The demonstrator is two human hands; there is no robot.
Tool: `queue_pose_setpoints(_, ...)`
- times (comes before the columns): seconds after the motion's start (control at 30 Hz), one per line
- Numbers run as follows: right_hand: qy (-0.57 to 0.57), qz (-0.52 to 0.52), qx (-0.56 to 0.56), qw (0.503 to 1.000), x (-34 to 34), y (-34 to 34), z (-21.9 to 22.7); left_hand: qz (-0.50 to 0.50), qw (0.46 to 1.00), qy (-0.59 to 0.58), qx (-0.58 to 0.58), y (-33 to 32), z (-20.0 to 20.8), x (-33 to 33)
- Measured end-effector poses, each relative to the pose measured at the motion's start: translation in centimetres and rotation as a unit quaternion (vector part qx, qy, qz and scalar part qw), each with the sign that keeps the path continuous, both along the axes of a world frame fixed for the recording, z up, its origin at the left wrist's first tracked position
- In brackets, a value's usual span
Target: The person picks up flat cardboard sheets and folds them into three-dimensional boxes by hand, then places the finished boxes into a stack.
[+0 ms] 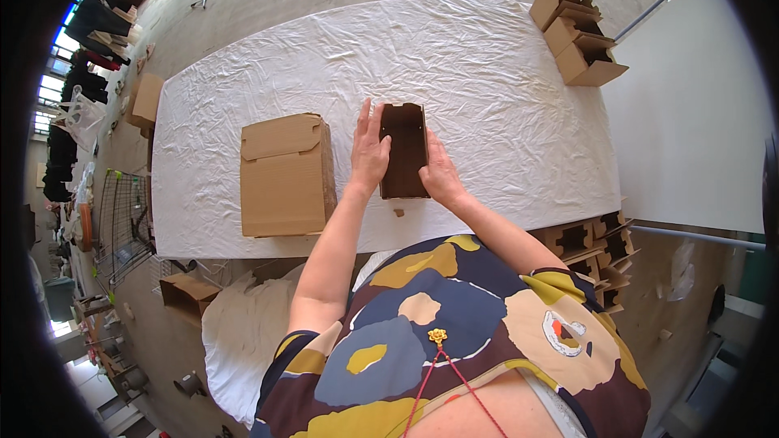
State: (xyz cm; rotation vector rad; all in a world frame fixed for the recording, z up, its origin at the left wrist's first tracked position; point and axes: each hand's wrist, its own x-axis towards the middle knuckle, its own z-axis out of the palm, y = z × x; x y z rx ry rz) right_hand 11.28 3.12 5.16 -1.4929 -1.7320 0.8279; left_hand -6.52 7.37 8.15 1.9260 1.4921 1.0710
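A small brown cardboard box (404,154) stands on the white cloth in front of me, its open top showing a dark inside. My left hand (370,154) holds its left wall, fingers stretched along the outside and thumb bent over the edge. On the opposite wall my right hand (441,174) grips in the same way, thumb at the rim near the front corner. To the left of my left hand lies a larger, closed cardboard box (284,178) with a folded flap. A small brown scrap (398,212) rests on the cloth just below the open box.
The wrinkled white cloth (503,113) covers the table. Several open cardboard boxes (578,36) stand at its far right corner, and more are stacked below its near right edge (604,235). A wire rack (122,211) and an open carton (188,294) are at the left.
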Motion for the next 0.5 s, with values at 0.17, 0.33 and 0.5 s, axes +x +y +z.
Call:
queue_pose_setpoints(0.17, 0.058, 0.013, -0.034, 0.998, -0.1, 0.0, -0.2, 0.061, 0.998, 0.019, -0.020, -1.9, -0.6, -0.5)
queue_pose_setpoints(0.33, 0.043, 0.008, -0.044, 0.998, -0.1, -0.1, -0.5, 0.026, 0.947, 0.318, 0.046, -0.5, 2.3, 0.7)
queue_pose_setpoints(0.5, 0.011, 0.011, -0.040, 0.999, 0.6, -0.3, -0.1, -0.020, 0.932, 0.361, 0.016, 2.0, 1.7, 0.9)
